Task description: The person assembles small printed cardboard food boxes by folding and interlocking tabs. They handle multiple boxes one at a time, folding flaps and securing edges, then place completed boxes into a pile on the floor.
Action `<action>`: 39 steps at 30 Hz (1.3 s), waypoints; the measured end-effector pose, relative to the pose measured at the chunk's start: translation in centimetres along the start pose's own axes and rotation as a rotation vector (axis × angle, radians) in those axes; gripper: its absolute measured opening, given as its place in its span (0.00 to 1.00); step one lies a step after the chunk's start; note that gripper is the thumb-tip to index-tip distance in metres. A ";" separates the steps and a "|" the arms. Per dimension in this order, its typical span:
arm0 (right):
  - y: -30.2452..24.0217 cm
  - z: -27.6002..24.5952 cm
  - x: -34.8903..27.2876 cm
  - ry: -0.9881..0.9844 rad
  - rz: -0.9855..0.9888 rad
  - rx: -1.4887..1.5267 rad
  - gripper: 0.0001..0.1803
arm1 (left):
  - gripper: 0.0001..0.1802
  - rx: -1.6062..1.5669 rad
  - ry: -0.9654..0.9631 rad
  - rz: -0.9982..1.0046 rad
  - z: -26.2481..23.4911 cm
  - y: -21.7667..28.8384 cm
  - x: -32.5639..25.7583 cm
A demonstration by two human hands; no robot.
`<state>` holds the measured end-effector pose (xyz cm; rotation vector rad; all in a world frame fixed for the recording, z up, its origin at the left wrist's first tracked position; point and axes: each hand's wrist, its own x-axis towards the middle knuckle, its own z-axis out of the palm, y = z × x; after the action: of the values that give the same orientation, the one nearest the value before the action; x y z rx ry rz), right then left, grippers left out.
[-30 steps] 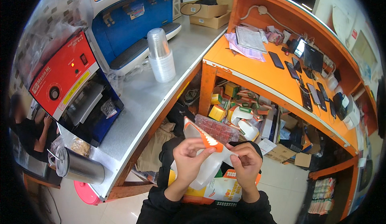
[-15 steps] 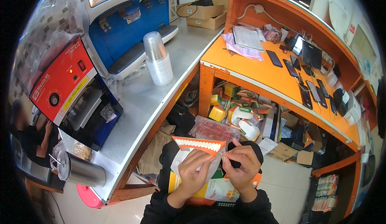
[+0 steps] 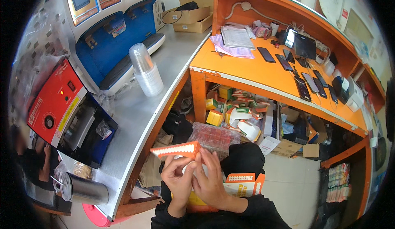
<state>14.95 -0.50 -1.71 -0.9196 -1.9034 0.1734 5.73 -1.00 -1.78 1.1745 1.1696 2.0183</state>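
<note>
An orange and white paper food box [image 3: 176, 150], partly folded up, is held above my lap. My left hand [image 3: 177, 175] grips it from below and the left. Close beside it, my right hand [image 3: 210, 183] pinches the box's right corner, its fingers nearly touching the left ones. Much of the box's lower part is hidden by both hands. Across my lap lies another printed carton [image 3: 242, 183], orange, white and yellow, with scalloped white edging; my right forearm covers part of it.
Left is a metal counter [image 3: 135, 118] with a red cup-sealing machine [image 3: 53, 105], stacked clear cups [image 3: 146, 72] and a steel tumbler [image 3: 84, 188]. Phones [image 3: 284, 62] lie on the orange desk [image 3: 242, 66], above piled folded boxes [image 3: 242, 118]. A person [image 3: 35, 163] is at far left.
My right hand has come in close to the left, onto the box's corner. The box has shifted left and turned, and the whole view has swung slightly.
</note>
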 end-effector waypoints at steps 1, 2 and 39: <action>0.1 0.2 -0.1 -0.003 -0.035 0.039 0.31 | 0.07 -0.042 0.000 -0.015 0.1 0.0 0.0; 0.3 0.0 -0.2 -0.059 0.002 0.075 0.31 | 0.06 -0.083 0.002 -0.031 0.2 -0.1 0.1; 17.1 1.0 8.8 -0.326 0.138 -0.359 0.30 | 0.27 0.856 -0.438 0.048 -3.8 -3.3 -0.6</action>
<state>21.01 17.66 -4.20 -1.3311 -2.2148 0.0660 2.79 -1.43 -5.90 1.9200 1.8183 1.1576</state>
